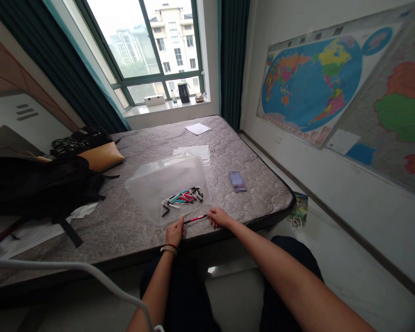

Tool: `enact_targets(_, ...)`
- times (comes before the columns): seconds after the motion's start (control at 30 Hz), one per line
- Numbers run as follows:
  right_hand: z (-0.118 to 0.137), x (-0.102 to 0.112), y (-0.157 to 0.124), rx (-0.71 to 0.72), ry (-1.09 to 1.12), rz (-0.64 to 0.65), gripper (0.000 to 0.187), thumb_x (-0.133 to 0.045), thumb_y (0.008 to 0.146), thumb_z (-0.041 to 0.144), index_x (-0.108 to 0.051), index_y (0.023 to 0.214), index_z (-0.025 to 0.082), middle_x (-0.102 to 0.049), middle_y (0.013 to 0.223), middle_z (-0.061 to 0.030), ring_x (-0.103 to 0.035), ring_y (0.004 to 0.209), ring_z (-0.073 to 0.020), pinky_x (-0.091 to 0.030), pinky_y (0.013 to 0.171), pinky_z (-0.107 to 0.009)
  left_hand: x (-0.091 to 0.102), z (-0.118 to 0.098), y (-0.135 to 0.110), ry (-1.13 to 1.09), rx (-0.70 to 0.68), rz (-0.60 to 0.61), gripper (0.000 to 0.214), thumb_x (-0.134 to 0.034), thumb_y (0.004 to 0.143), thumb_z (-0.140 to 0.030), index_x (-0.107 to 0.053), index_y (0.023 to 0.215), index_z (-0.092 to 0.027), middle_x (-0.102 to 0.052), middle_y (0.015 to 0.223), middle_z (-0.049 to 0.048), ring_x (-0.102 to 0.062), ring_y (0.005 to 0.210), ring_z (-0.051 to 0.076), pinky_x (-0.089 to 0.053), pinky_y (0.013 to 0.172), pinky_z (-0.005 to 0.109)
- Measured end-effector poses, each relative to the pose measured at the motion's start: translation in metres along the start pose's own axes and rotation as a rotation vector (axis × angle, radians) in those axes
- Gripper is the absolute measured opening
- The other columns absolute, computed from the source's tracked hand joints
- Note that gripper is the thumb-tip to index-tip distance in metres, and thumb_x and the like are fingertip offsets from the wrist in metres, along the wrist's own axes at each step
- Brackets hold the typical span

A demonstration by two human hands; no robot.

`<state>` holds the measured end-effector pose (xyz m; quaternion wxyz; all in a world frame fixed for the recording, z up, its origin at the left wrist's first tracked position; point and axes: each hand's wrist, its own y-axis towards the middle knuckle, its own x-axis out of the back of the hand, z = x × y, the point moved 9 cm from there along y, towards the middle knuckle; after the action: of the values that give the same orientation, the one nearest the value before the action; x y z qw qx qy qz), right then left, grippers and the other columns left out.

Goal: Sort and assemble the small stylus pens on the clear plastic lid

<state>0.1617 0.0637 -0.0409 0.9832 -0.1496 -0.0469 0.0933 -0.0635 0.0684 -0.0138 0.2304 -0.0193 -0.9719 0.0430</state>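
My left hand [174,232] and my right hand [218,216] hold one red pen [195,218] between them, each pinching an end, at the near edge of a bare mattress [256,193]. Just beyond the pen lies a clear plastic sheet [166,182] with a heap of several pens and caps [184,197] in red, teal and black on it. A bracelet sits on my left wrist.
White papers [192,151] [197,128] lie farther back on the mattress. A small blurred card [237,180] rests to the right. A black backpack [38,184] and a tan pouch [102,157] fill the left side. Wall maps [311,83] hang at the right, a window behind.
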Motion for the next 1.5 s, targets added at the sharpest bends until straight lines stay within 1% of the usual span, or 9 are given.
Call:
enact_targets(0.43, -0.002, -0.001, -0.002, -0.01, 0.022, -0.008, 0.022, -0.058, 0.086, 0.035, -0.053, 0.077, 0.016, -0.062, 0.056, 0.0028, -0.057, 0.041, -0.0078, -0.032, 0.036, -0.013, -0.006, 0.015, 0.009, -0.213, 0.128, 0.079, 0.057, -0.055, 0.071, -0.072, -0.057, 0.054, -0.018, -0.053, 0.043, -0.001, -0.047, 0.041, 0.012, -0.037, 0.045, 0.023)
enact_targets(0.67, -0.001, 0.011, -0.006, 0.037, 0.016, -0.152, 0.027, -0.058, 0.082, 0.043, -0.049, 0.083, 0.018, -0.061, 0.059, 0.0035, -0.058, 0.044, -0.009, -0.038, 0.039, -0.015, -0.002, 0.03, 0.02, -0.298, 0.226, -0.036, 0.059, -0.054, 0.069, -0.074, -0.054, 0.053, -0.018, -0.05, 0.041, -0.0012, -0.048, 0.035, 0.012, -0.038, 0.039, 0.023)
enact_targets(0.83, -0.002, 0.01, -0.005, -0.031, -0.04, -0.168, 0.035, -0.054, 0.079, 0.051, -0.049, 0.068, 0.018, -0.054, 0.045, 0.0043, -0.05, 0.033, -0.0089, -0.032, 0.033, -0.016, 0.004, 0.027, 0.018, -0.442, 0.168, -0.109, 0.056, -0.059, 0.065, -0.072, -0.055, 0.059, -0.016, -0.052, 0.045, -0.0028, -0.049, 0.036, 0.009, -0.038, 0.037, 0.02)
enact_targets(0.97, 0.031, 0.009, 0.011, -0.013, -0.091, -0.186, 0.037, -0.05, 0.082, 0.052, -0.05, 0.067, 0.018, -0.048, 0.04, 0.0059, -0.044, 0.029, -0.0085, -0.029, 0.032, -0.018, 0.008, 0.025, 0.014, -0.522, 0.098, -0.129, 0.051, -0.066, 0.062, -0.066, -0.055, 0.066, -0.016, -0.056, 0.05, -0.0037, -0.052, 0.038, 0.009, -0.04, 0.038, 0.019)
enact_targets(1.07, 0.068, 0.004, 0.024, 0.038, -0.011, -0.218, 0.04, -0.042, 0.087, 0.056, -0.054, 0.093, 0.019, -0.063, 0.06, 0.0027, -0.051, 0.037, -0.0085, -0.035, 0.037, -0.018, 0.01, 0.027, 0.013, -0.58, 0.099, -0.135, 0.051, -0.072, 0.059, -0.061, -0.057, 0.077, -0.016, -0.056, 0.051, -0.005, -0.053, 0.038, 0.009, -0.042, 0.038, 0.019)
enact_targets(1.13, 0.079, -0.006, 0.028, 0.054, -0.019, -0.179, 0.041, -0.043, 0.087, 0.056, -0.054, 0.102, 0.02, -0.062, 0.059, 0.0035, -0.049, 0.036, -0.009, -0.033, 0.036, -0.018, 0.012, 0.026, 0.011, -0.608, 0.096, -0.144, 0.053, -0.073, 0.058, -0.06, -0.058, 0.082, -0.015, -0.056, 0.051, -0.0052, -0.053, 0.039, 0.01, -0.043, 0.039, 0.02)
enact_targets(1.3, 0.042, -0.027, 0.018, 0.081, -0.264, -0.085, 0.023, -0.058, 0.079, 0.039, -0.06, 0.076, 0.016, -0.054, 0.048, 0.0048, -0.045, 0.034, -0.0087, -0.031, 0.037, -0.02, 0.024, 0.012, 0.002, -0.579, 0.003, -0.223, 0.054, -0.074, 0.06, -0.058, -0.064, 0.086, -0.013, -0.067, 0.071, 0.0034, -0.058, 0.047, 0.011, -0.046, 0.041, 0.02)
enact_targets(1.4, 0.003, -0.024, 0.01, 0.018, -0.191, -0.082, 0.016, -0.058, 0.073, 0.031, -0.056, 0.067, 0.017, -0.053, 0.045, 0.0056, -0.044, 0.035, -0.0082, -0.031, 0.039, -0.019, 0.024, 0.009, -0.004, -0.598, -0.013, -0.243, 0.054, -0.073, 0.062, -0.058, -0.065, 0.091, -0.013, -0.07, 0.094, 0.011, -0.066, 0.062, 0.016, -0.05, 0.045, 0.022)
enact_targets(1.5, -0.014, -0.018, 0.006, -0.036, -0.117, -0.074, 0.015, -0.053, 0.072, 0.032, -0.053, 0.066, 0.018, -0.053, 0.045, 0.0056, -0.042, 0.033, -0.0086, -0.03, 0.037, -0.02, 0.02, 0.006, -0.008, -0.666, -0.029, -0.221, 0.054, -0.07, 0.067, -0.058, -0.064, 0.1, -0.014, -0.062, 0.122, 0.0153, -0.069, 0.081, 0.022, -0.056, 0.052, 0.026)
